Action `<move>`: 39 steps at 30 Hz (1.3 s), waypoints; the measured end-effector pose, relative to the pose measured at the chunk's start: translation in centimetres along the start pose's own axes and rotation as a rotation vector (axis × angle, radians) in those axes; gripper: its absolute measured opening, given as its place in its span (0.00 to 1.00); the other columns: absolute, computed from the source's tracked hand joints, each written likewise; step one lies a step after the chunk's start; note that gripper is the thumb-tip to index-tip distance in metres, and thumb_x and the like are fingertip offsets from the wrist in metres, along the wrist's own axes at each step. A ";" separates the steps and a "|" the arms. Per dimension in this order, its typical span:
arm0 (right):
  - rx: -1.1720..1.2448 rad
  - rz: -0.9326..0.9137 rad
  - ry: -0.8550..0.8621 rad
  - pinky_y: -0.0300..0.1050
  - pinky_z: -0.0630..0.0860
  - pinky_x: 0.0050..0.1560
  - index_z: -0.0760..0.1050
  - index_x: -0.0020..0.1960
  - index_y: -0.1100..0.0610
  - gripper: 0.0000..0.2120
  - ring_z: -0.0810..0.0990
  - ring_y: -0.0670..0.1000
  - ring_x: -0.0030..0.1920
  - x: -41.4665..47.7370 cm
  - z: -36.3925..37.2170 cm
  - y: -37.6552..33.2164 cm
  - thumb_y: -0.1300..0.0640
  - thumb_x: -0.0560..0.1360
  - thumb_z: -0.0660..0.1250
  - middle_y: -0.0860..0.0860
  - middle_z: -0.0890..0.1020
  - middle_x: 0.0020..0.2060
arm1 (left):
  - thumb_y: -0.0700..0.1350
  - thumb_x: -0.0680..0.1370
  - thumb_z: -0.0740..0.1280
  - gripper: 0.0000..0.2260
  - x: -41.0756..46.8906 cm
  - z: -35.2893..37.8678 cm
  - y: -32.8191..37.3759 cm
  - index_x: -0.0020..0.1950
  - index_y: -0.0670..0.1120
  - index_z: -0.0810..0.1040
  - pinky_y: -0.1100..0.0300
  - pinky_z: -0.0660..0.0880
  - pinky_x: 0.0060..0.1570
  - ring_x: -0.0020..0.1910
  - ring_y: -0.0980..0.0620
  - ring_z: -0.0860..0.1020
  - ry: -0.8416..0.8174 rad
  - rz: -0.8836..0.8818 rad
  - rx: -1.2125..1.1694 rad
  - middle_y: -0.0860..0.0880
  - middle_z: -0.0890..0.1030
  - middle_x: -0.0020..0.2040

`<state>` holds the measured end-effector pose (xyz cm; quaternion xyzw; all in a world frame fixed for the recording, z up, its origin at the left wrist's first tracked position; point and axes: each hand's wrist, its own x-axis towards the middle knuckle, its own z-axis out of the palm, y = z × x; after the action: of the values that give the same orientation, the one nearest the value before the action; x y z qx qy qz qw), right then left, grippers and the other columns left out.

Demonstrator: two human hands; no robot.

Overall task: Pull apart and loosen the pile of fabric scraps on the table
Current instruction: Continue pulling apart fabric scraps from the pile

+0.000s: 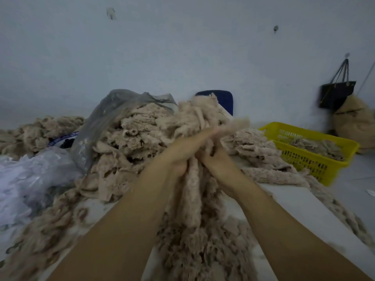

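Head view: both forearms reach in from 6 o'clock and meet just below the middle of the frame. The left hand [181,152] has its fingers curled round a bunch of scraps [193,179], a beige, frayed hank that hangs down between the wrists toward 6 o'clock. The right hand [213,157] touches the left and grips the same bunch from the other side. Its fingertips are buried in the cloth and blurred, so their exact lie cannot be told.

The pile of fabric scraps [132,138] sits on the white table [294,205], heaped from the centre toward 10 o'clock, with looser strands trailing to 7 and 4 o'clock. A clear plastic bag [97,122] drapes over the pile's far left side, and crumpled white plastic [30,179] lies at 9 o'clock.

At 3 o'clock stands a yellow basket [304,160] with a few scraps inside — beyond it, at 2 o'clock, a black bag [336,94] hangs on the wall above a beige sack [357,122]. A blue chair back [227,98] shows at 1 o'clock behind the heap.
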<state>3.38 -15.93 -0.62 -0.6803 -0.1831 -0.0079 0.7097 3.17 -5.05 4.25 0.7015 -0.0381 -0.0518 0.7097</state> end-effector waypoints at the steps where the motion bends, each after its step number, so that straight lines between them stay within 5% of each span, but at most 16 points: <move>1: 0.006 0.006 0.012 0.35 0.78 0.52 0.68 0.61 0.38 0.16 0.79 0.34 0.55 0.0 -0.5 0.6 0.50 0.78 0.69 0.34 0.79 0.55 | 0.56 0.74 0.73 0.20 0.1 0.3 -0.6 0.63 0.49 0.80 0.61 0.78 0.57 0.56 0.55 0.81 -0.015 -0.019 0.096 0.50 0.83 0.57; 3: -0.037 0.062 0.103 0.33 0.79 0.45 0.75 0.55 0.40 0.09 0.82 0.36 0.48 -0.1 -1.3 1.8 0.55 0.80 0.65 0.41 0.83 0.53 | 0.56 0.72 0.74 0.19 -0.2 0.6 -1.4 0.60 0.49 0.80 0.63 0.78 0.53 0.53 0.56 0.81 -0.091 -0.067 0.204 0.51 0.83 0.54; 5: 0.022 0.186 0.190 0.46 0.82 0.50 0.80 0.57 0.50 0.10 0.85 0.48 0.50 0.3 -2.6 2.0 0.56 0.81 0.62 0.54 0.84 0.54 | 0.56 0.72 0.74 0.18 -0.6 0.4 -1.5 0.58 0.50 0.79 0.66 0.79 0.48 0.50 0.57 0.82 -0.226 -0.063 0.274 0.53 0.84 0.51; 7: 0.232 0.210 0.306 0.56 0.81 0.55 0.83 0.56 0.55 0.10 0.84 0.57 0.52 1.2 -4.8 0.8 0.56 0.79 0.65 0.57 0.85 0.52 | 0.56 0.70 0.75 0.21 -0.5 -0.5 -1.2 0.61 0.52 0.80 0.61 0.77 0.56 0.56 0.55 0.81 -0.294 -0.017 0.204 0.53 0.83 0.57; 9: 0.447 0.103 0.514 0.52 0.83 0.47 0.86 0.45 0.53 0.11 0.86 0.53 0.47 1.7 -8.3 -1.0 0.52 0.78 0.67 0.54 0.87 0.46 | 0.57 0.73 0.73 0.17 -0.5 -2.2 -1.0 0.59 0.55 0.80 0.59 0.73 0.62 0.60 0.57 0.79 -0.206 0.060 0.133 0.56 0.82 0.59; 11: 0.573 0.101 0.602 0.51 0.83 0.47 0.85 0.49 0.52 0.16 0.86 0.52 0.49 1.3 -10.7 -1.6 0.41 0.77 0.66 0.52 0.86 0.50 | 0.56 0.78 0.68 0.13 -0.2 -4.6 -1.4 0.60 0.53 0.80 0.61 0.74 0.61 0.58 0.58 0.80 -0.028 0.071 0.119 0.56 0.84 0.55; 13: 0.399 0.289 0.606 0.57 0.79 0.57 0.78 0.63 0.55 0.26 0.82 0.57 0.56 0.9 -10.6 0.4 0.36 0.77 0.63 0.55 0.83 0.57 | 0.54 0.80 0.65 0.13 -0.2 -6.4 -2.6 0.60 0.50 0.80 0.62 0.75 0.54 0.56 0.56 0.81 0.141 0.005 0.161 0.54 0.85 0.52; 16: 0.024 0.398 0.747 0.55 0.74 0.60 0.66 0.72 0.61 0.28 0.76 0.58 0.58 1.0 -7.9 3.4 0.45 0.80 0.61 0.57 0.73 0.67 | 0.52 0.81 0.63 0.10 -0.3 -7.9 -5.4 0.52 0.49 0.80 0.58 0.76 0.48 0.51 0.53 0.80 0.284 -0.081 0.448 0.52 0.83 0.50; 19: -0.206 0.319 0.773 0.50 0.65 0.49 0.69 0.62 0.60 0.17 0.70 0.56 0.51 1.1 -4.9 3.9 0.48 0.81 0.59 0.57 0.68 0.62 | 0.53 0.81 0.63 0.11 -0.8 -9.1 -8.0 0.56 0.50 0.79 0.59 0.72 0.43 0.46 0.54 0.77 0.227 -0.100 0.844 0.52 0.80 0.50; 22: -0.307 0.324 0.688 0.51 0.61 0.45 0.64 0.42 0.56 0.12 0.65 0.55 0.44 1.1 -2.7 5.0 0.52 0.80 0.59 0.56 0.66 0.53 | 0.60 0.77 0.65 0.19 -1.1 -9.9 -9.8 0.64 0.52 0.76 0.55 0.74 0.58 0.59 0.51 0.75 0.135 -0.144 1.077 0.51 0.76 0.61; 25: -0.371 0.378 0.560 0.52 0.69 0.50 0.72 0.64 0.62 0.18 0.75 0.62 0.55 0.4 -1.7 5.8 0.50 0.82 0.57 0.62 0.73 0.60 | 0.60 0.78 0.63 0.21 -1.1 -9.6 -11.4 0.68 0.52 0.72 0.51 0.68 0.65 0.67 0.45 0.67 0.117 -0.151 1.327 0.49 0.70 0.67; 28: -0.334 0.495 0.492 0.49 0.72 0.56 0.62 0.76 0.61 0.26 0.75 0.57 0.59 0.5 -2.6 6.2 0.49 0.83 0.58 0.58 0.71 0.71 | 0.52 0.81 0.62 0.11 -0.6 -9.2 -12.2 0.57 0.46 0.74 0.54 0.73 0.55 0.54 0.47 0.74 0.180 -0.082 1.207 0.46 0.77 0.58; 30: -0.184 0.584 0.459 0.48 0.77 0.50 0.68 0.72 0.59 0.21 0.79 0.55 0.50 0.9 -3.8 6.0 0.51 0.82 0.60 0.58 0.78 0.61 | 0.50 0.81 0.62 0.09 -0.5 -8.8 -12.1 0.53 0.45 0.74 0.53 0.76 0.51 0.48 0.48 0.77 0.198 -0.073 1.068 0.47 0.79 0.51; 33: 0.213 0.555 0.485 0.40 0.75 0.29 0.76 0.57 0.61 0.12 0.78 0.50 0.32 1.4 -7.3 4.9 0.56 0.83 0.57 0.54 0.81 0.35 | 0.49 0.82 0.61 0.08 -0.3 -7.7 -11.1 0.55 0.46 0.73 0.59 0.73 0.41 0.46 0.49 0.76 0.195 -0.078 0.969 0.50 0.78 0.48; 37: 0.533 0.233 0.776 0.36 0.75 0.26 0.77 0.49 0.58 0.16 0.82 0.47 0.34 2.4 -11.6 1.7 0.52 0.84 0.54 0.46 0.83 0.31 | 0.52 0.82 0.61 0.15 0.0 -5.9 -9.9 0.66 0.47 0.73 0.61 0.67 0.37 0.50 0.49 0.77 0.198 -0.076 0.811 0.47 0.78 0.59; 39: 0.279 0.291 0.810 0.40 0.73 0.35 0.76 0.58 0.62 0.15 0.79 0.50 0.39 3.2 -10.6 1.5 0.54 0.81 0.56 0.50 0.80 0.37 | 0.53 0.82 0.61 0.08 0.3 -5.0 -9.6 0.52 0.50 0.74 0.60 0.66 0.35 0.40 0.52 0.74 0.219 -0.032 0.742 0.48 0.77 0.47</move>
<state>9.40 -25.34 -1.29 -0.5387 0.2075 -0.1487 0.8029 3.87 -0.27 -5.42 0.9126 0.0324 0.0297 0.4066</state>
